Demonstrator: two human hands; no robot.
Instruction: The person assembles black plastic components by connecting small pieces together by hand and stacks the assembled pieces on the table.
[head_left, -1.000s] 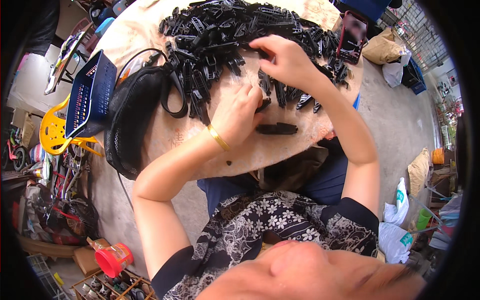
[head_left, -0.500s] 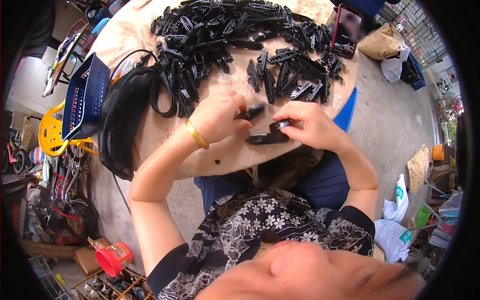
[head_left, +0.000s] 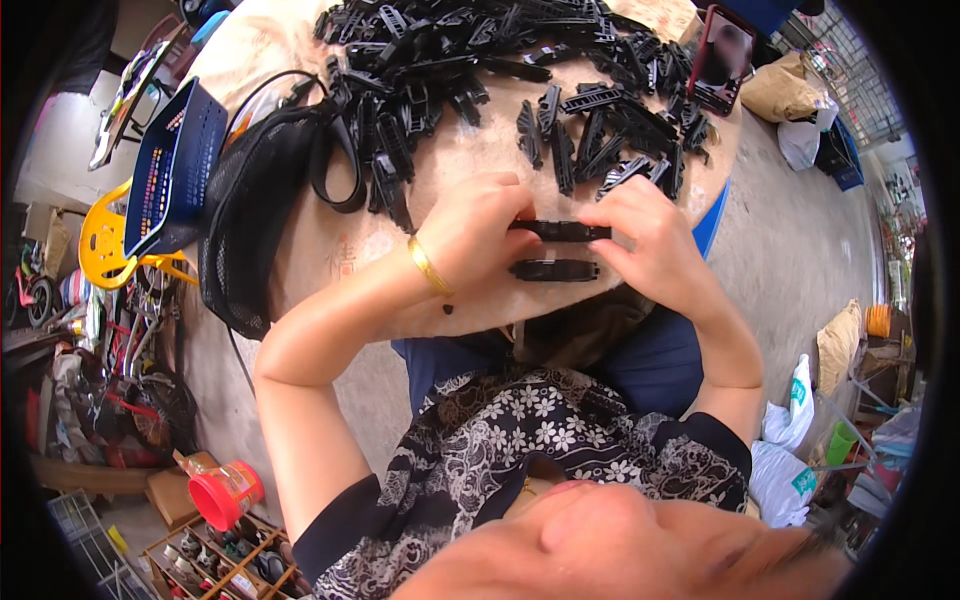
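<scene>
Both hands now meet at one black plastic strip (head_left: 562, 231): left hand (head_left: 478, 232) and right hand (head_left: 650, 238) pinch its ends just above the worktop (head_left: 330, 260), seemingly joined from two pieces; another strip (head_left: 553, 269) lies beneath.

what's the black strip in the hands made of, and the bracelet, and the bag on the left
Black strip: likely moulded plastic, matt, with ribbed openings like the pile's pieces. Bracelet: looks like polished gold-coloured metal; it glints. Bag: black mesh fabric, judging by its fine weave and limp drape.

Head-worn fisheye, looking steeply down, close over round table (head_left: 330, 262).
</scene>
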